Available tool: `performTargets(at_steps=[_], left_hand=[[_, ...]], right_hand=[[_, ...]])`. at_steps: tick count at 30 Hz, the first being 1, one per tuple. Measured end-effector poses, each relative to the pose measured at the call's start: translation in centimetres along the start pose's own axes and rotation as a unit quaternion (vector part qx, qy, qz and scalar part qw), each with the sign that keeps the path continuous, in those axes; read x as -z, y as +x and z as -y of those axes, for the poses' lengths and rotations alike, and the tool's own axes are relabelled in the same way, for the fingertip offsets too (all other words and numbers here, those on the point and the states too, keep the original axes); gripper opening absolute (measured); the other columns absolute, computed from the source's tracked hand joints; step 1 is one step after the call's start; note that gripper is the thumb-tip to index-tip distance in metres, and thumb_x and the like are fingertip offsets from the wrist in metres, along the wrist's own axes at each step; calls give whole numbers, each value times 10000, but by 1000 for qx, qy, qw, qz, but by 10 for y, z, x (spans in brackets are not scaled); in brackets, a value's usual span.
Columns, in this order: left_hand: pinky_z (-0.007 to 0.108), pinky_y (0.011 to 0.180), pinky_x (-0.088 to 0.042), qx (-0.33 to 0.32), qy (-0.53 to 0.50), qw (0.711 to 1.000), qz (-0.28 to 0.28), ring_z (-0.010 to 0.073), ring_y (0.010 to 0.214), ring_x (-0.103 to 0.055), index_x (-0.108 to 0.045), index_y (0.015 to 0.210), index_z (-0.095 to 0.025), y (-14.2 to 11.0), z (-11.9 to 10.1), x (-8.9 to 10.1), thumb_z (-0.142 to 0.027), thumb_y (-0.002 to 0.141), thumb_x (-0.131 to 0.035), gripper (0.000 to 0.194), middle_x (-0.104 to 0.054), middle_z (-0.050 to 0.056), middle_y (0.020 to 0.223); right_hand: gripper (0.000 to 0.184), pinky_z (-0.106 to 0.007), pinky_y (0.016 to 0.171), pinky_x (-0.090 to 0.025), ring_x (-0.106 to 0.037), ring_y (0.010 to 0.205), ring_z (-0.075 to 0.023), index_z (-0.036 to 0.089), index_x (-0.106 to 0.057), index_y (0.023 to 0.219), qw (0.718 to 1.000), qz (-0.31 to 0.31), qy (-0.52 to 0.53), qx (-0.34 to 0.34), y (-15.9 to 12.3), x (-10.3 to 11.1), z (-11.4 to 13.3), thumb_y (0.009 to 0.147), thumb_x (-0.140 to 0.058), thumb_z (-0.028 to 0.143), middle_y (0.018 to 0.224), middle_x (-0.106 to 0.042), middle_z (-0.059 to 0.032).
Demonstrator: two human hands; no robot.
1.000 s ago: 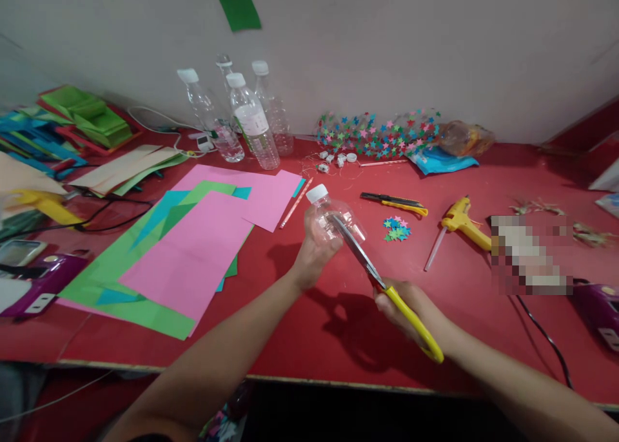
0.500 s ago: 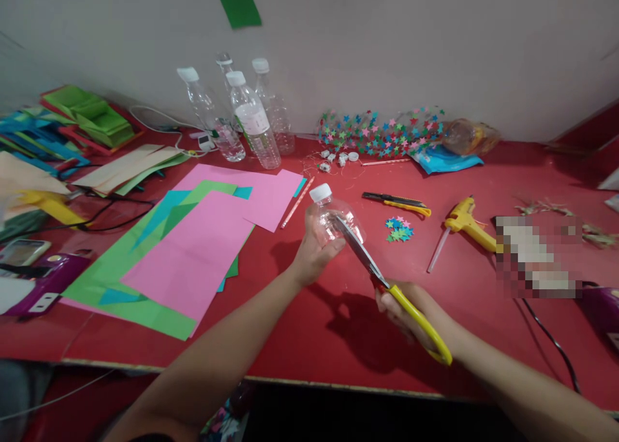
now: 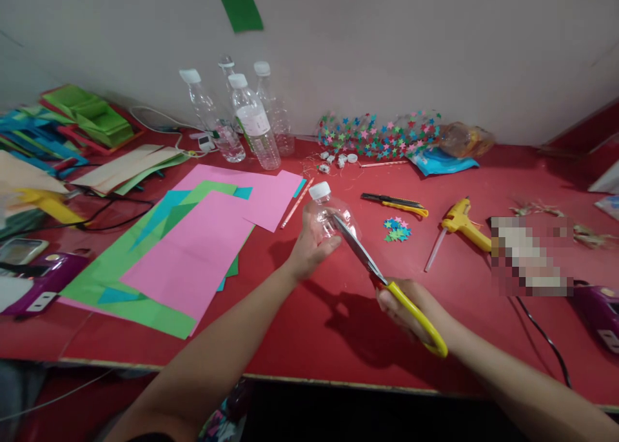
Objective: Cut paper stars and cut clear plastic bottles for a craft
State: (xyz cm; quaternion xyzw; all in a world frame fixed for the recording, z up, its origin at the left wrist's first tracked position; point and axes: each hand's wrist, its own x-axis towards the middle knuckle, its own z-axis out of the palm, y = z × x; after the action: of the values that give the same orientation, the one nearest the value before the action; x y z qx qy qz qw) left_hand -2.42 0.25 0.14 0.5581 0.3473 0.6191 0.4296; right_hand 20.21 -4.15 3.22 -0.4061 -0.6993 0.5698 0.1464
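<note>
My left hand (image 3: 312, 245) is closed around a clear plastic bottle top (image 3: 338, 218) with a white cap, held above the red table. In my right hand (image 3: 411, 310) are yellow-handled scissors (image 3: 360, 252). Their blades point up and left and reach the side of the bottle piece; whether they pass through the plastic is hard to make out. Just right of the bottle piece lie a box cutter (image 3: 396, 203) and a small pile of paper stars (image 3: 397, 229). A red-and-white pencil (image 3: 297, 203) rests behind my left hand.
Pink, green and blue paper sheets (image 3: 193, 249) cover the left side of the table. Several clear bottles (image 3: 256, 126) stand by the wall, with a star-covered clear roll (image 3: 380, 133) beside them. A yellow glue gun (image 3: 464, 225) with a cord lies at right.
The view has shifted slightly. My left thumb sits a little differently on the bottle piece, and the scissors remain against it at nearly the same angle.
</note>
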Motion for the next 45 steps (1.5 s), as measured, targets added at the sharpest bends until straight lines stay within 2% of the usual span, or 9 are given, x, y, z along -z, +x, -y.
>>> performTargets(at_steps=[7,11,17,25,31,36,45], left_hand=[[475,1022,-423,21,41,999,25,224,1052,-581,-267,1337,-294,-5,0,0,-318,787,-661,677,-563,61,1126],[485,1025,-423,8,52,998,37,224,1050,-578,-234,1353,-307,-7,1,1,-306,799,-646,691,-560,58,1125],[455,967,-454,13,37,999,31,207,996,-585,-301,1310,-298,-4,3,4,-292,777,-659,642,-564,46,1097],[505,1019,-413,21,85,995,44,250,1066,-550,-336,1320,-270,-6,-3,0,-273,707,-693,709,-515,89,1203],[529,1018,-420,9,121,991,50,245,1038,-542,-294,1353,-285,-8,-5,-1,-315,742,-664,715,-490,81,1155],[532,1025,-424,1,136,989,57,238,1037,-552,-255,1386,-288,-8,-4,0,-295,757,-641,738,-491,77,1170],[543,1024,-415,-32,173,983,59,278,1057,-548,-316,1373,-263,-6,-7,5,-319,775,-658,692,-503,97,1170]], right_hand=[[582,-213,385,-249,-290,429,-63,218,-377,676,1000,5,29,4,0,-2,-5,859,-365,770,507,-332,68],[563,-216,390,-237,-297,449,-68,215,-389,678,1000,-6,8,-1,-1,0,-2,851,-421,750,537,-362,54],[534,-219,400,-220,-286,456,-69,220,-365,653,1000,-13,-22,2,-1,1,-2,859,-471,701,538,-335,57],[558,-215,395,-246,-294,429,-64,216,-379,685,999,15,30,0,-2,1,-2,885,-369,736,505,-343,66],[519,-210,390,-237,-308,441,-61,206,-406,685,1000,-7,-7,-17,-5,-1,2,887,-432,684,532,-385,53],[516,-213,401,-230,-302,468,-68,210,-393,673,999,-13,-34,-17,-4,-1,1,899,-396,674,551,-371,47],[514,-226,397,-209,-286,444,-58,216,-353,644,999,-1,-7,-42,-5,2,1,888,-436,660,538,-350,55]])
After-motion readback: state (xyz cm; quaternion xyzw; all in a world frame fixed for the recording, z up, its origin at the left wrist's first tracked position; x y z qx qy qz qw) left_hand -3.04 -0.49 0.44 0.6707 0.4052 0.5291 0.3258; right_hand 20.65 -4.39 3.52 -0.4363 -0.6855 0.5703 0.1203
